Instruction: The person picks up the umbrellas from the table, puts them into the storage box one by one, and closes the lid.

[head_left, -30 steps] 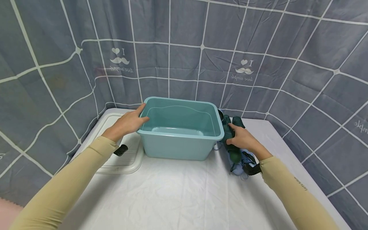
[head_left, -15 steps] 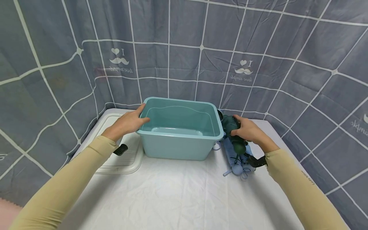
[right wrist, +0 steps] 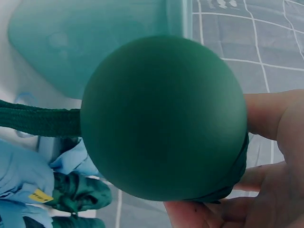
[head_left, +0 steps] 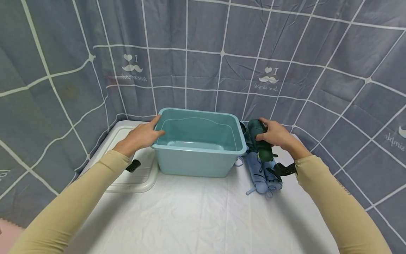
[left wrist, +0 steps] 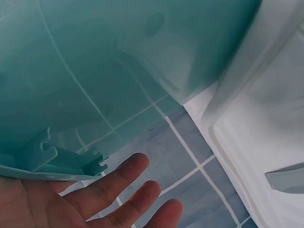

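Observation:
A teal plastic bin (head_left: 193, 162) stands empty in the middle of the white table. My left hand (head_left: 143, 135) rests on its left rim, thumb on top; in the left wrist view the fingers (left wrist: 124, 189) lie straight under the rim beside the bin's wall (left wrist: 95, 71). My right hand (head_left: 273, 135) grips a dark green folded umbrella (head_left: 257, 139) just right of the bin, raised off the table. The right wrist view shows its round handle end (right wrist: 164, 118) filling the frame, fingers (right wrist: 273, 118) curled round it. A light blue folded umbrella (head_left: 260, 173) lies below it on the table.
A white lid (head_left: 128, 178) lies flat left of the bin, also the lid (left wrist: 266, 142) in the left wrist view. More dark green fabric (right wrist: 78, 194) lies beside the light blue umbrella (right wrist: 21, 173). A grey checked curtain (head_left: 203, 63) closes the back and sides. White cloth (head_left: 190, 218) covers the table's near half.
My right hand has lifted the dark green umbrella up and back from the table, uncovering the light blue umbrella. The left hand has stayed on the bin's rim.

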Motion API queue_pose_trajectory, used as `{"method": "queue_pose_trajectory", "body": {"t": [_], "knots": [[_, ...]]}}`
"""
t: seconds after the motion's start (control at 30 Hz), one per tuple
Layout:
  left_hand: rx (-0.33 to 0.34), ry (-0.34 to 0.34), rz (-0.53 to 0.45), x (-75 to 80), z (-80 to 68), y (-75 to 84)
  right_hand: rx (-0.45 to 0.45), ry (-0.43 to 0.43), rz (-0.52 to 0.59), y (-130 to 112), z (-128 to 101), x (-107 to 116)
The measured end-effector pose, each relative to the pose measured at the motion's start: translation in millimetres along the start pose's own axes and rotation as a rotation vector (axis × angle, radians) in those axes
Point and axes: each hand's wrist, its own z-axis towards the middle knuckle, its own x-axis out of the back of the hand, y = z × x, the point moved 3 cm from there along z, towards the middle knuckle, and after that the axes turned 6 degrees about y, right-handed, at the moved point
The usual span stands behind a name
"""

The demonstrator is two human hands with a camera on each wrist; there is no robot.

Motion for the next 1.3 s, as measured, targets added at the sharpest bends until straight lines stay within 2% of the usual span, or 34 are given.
{"method": "queue_pose_trajectory", "body": {"t": [0.37, 0.63, 0.87, 1.3], "knots": [[-0.004, 0.019, 0.017, 1.1, -4.0, -0.4, 0.009, 0.013, -0.004, -20, 9, 12], [0.003, 0.025, 0.028, -2.2, -5.1, -2.2, 0.017, -0.012, 0.047, -39, 18, 17], [0.007, 0.029, 0.016, -5.3, -5.7, -4.6, 0.043, -0.016, 0.027, -58, 27, 16], [-0.005, 0.044, 0.022, -2.0, -4.5, 0.3, 0.069, -0.059, 0.078, -90, 45, 6]]}}
